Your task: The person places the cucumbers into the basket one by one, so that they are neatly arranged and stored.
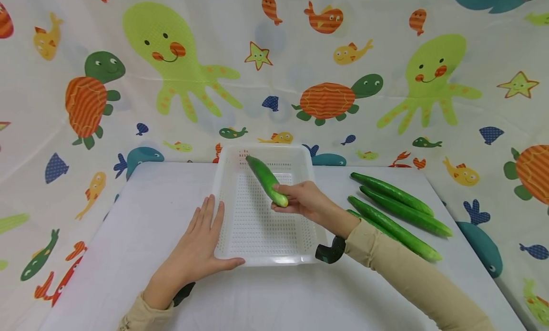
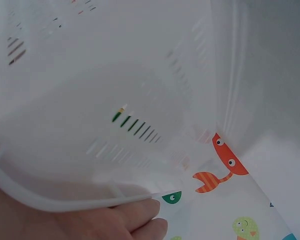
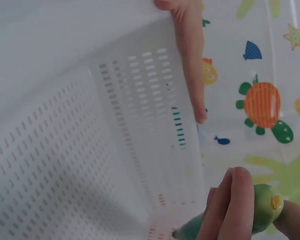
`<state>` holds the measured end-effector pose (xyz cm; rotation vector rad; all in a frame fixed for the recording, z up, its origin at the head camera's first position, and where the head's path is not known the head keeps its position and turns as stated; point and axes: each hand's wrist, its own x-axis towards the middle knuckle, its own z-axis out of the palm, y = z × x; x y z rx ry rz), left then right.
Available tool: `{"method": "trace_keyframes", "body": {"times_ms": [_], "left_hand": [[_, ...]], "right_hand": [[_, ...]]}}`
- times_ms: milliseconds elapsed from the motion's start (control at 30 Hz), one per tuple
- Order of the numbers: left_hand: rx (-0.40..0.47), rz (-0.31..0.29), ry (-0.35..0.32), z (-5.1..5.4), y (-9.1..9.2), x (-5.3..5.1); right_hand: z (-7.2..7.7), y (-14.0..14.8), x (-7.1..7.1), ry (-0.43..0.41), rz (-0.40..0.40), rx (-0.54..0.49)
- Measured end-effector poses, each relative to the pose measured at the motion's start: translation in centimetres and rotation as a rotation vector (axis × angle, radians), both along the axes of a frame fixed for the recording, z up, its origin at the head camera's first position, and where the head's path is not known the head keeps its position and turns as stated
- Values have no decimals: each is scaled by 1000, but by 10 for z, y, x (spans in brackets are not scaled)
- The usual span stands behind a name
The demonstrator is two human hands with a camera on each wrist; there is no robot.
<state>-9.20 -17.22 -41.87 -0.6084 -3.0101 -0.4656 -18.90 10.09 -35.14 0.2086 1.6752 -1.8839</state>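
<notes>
A white perforated plastic basket (image 1: 266, 231) stands on the table in the head view. Over it, my right hand (image 1: 302, 200) grips a green cucumber (image 1: 263, 176) near its pale end, the other end pointing to the far left corner of the basket. In the right wrist view the curled fingers (image 3: 235, 205) wrap the cucumber (image 3: 265, 205). My left hand (image 1: 199, 245) rests along the basket's left rim with straight fingers, thumb toward the near left corner. The left wrist view shows those fingers (image 2: 135, 215) against the outside of the basket wall (image 2: 90, 150).
Several more cucumbers (image 1: 394, 192) lie side by side on the white table (image 1: 163, 202), right of the basket and partly behind my right forearm. A curtain (image 1: 240, 16) printed with sea animals hangs behind the table and along its sides.
</notes>
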Motion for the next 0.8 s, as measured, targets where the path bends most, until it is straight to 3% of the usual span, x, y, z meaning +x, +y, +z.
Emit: {"method": "trace_keyframes", "body": {"times_ms": [267,533,667,800], "left_hand": [[10,-6,4,1,0,0],[11,-6,-3,0,-1,-2],[13,-12,3,0,-2,-4],[9,-12,10,0,-4,-6]], "right_hand": [[-6,-1,2,-6,-3,10],[-19,-15,-4,-10,54,21],[-22,-21,-8,-22,160,66],[-20,-27,-15,-1,341,126]]}}
